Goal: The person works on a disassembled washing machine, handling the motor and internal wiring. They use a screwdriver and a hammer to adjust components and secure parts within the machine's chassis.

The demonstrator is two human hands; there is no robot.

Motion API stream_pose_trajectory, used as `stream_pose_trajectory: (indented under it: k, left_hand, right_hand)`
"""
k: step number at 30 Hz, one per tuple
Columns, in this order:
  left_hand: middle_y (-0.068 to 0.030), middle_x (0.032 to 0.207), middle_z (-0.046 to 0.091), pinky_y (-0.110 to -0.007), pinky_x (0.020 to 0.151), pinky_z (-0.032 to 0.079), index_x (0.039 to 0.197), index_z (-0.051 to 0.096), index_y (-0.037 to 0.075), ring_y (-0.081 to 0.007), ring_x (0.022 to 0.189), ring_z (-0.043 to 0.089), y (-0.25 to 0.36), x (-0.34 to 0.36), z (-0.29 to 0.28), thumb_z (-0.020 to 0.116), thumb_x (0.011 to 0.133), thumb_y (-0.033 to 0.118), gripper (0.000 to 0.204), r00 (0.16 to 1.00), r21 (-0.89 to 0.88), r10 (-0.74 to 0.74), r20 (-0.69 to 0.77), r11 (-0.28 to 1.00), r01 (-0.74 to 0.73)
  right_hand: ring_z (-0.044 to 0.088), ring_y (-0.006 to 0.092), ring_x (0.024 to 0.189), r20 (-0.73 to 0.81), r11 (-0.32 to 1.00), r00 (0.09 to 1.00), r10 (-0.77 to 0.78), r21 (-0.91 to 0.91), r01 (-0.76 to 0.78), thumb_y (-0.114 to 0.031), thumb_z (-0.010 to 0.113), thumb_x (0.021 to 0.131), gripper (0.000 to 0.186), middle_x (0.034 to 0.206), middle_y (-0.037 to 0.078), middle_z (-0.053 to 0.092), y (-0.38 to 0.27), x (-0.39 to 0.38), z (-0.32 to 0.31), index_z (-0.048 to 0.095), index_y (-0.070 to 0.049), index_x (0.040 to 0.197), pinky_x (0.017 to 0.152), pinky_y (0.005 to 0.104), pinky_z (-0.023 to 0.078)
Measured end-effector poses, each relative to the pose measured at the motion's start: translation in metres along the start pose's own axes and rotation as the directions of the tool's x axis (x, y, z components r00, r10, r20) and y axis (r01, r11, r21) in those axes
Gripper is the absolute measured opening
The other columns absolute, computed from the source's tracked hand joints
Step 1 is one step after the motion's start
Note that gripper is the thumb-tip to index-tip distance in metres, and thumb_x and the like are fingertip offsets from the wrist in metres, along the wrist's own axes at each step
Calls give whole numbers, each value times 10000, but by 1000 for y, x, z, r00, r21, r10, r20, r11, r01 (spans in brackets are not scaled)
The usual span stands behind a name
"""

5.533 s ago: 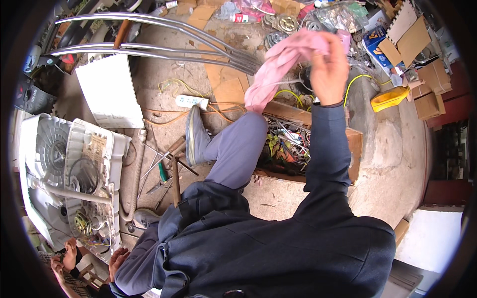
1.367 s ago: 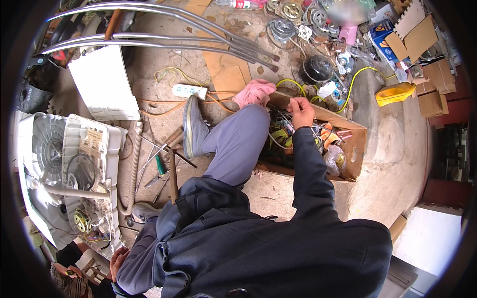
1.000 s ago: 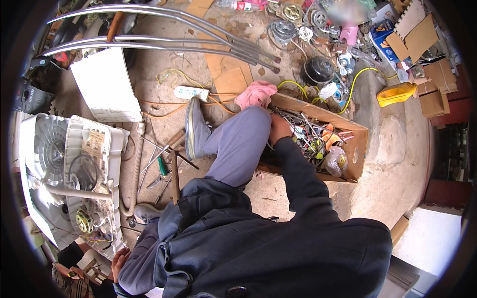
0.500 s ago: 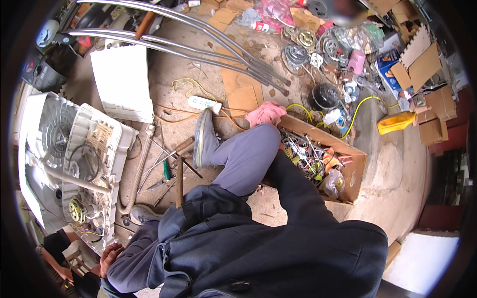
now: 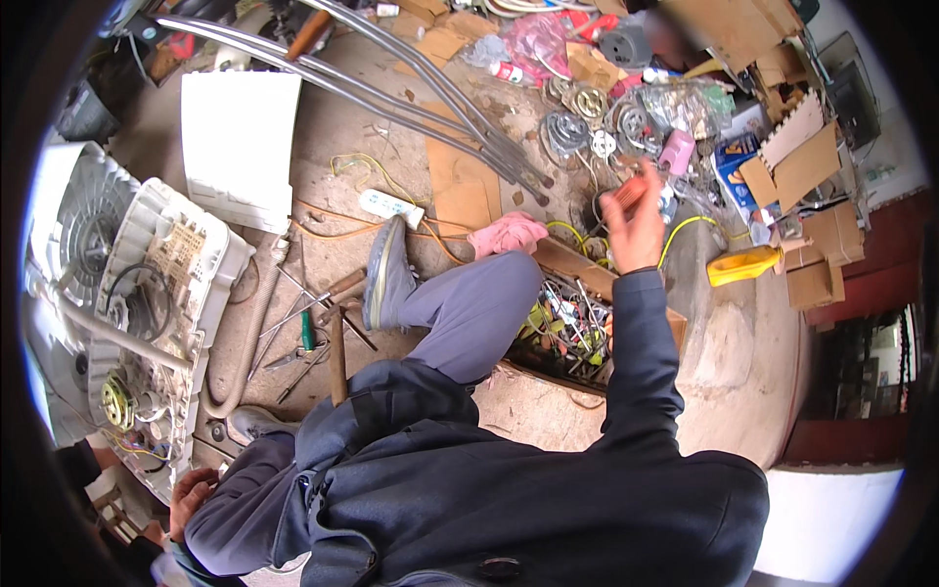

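My right hand [image 5: 638, 230] is raised over the wooden box [image 5: 572, 262], its fingers closed around a small red-handled tool [image 5: 631, 192] whose exact kind I cannot make out. Jumbled hand tools and wires [image 5: 575, 328] fill the box beside my raised knee. At the lower left, my left hand [image 5: 192, 497] hangs by my other knee, fingers loosely bent and apart, with nothing visible in it. It is nearest to the opened white appliance tub [image 5: 201, 259]. A hammer [image 5: 337, 357] leans against my clothing, near green-handled screwdriver [image 5: 308, 331] and pliers [image 5: 286, 360] on the floor.
Bent metal tubes [image 5: 421, 93] cross the floor ahead, near a white panel [image 5: 240, 147]. A pink cloth [image 5: 509, 235] lies by the box. Coils, bags and cardboard boxes [image 5: 831, 240] crowd the far right, with a yellow bottle [image 5: 743, 265]. Another person's hand [image 5: 149, 534] shows at lower left.
My right hand has come up out of the box, behind my knee, and moved to the right with the red-handled tool. My left hand stays by the knee. The whole view has shifted slightly.
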State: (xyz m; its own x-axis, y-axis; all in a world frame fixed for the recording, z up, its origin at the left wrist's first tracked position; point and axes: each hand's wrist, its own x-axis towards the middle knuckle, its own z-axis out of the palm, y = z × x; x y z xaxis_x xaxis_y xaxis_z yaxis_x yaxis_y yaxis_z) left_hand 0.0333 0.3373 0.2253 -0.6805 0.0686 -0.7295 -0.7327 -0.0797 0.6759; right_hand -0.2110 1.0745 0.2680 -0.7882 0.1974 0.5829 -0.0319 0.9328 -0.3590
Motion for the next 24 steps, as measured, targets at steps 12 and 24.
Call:
stream_pose_trajectory:
  k: [12,24]
  left_hand:
    - [-80,1159,713,-326,929,495,1316,609,18,-183,1076,670,-63,-1,-56,651,999,297,425,857,189,327,-398,943,-272]
    - [-107,1063,741,-282,916,508,1199,662,-58,-155,1007,679,17,-61,55,623,1007,71,235,571,206,619,-540,754,-623]
  right_hand:
    - [730,268,881,551,-368,834,-22,771,-519,-152,600,1029,54,842,107,687,-172,92,114,600,-99,1039,693,339,636]
    - [710,237,918,724,-351,532,-440,406,-844,-165,568,1056,155,904,97,666,-369,9,176,580,-103,1198,715,299,627]
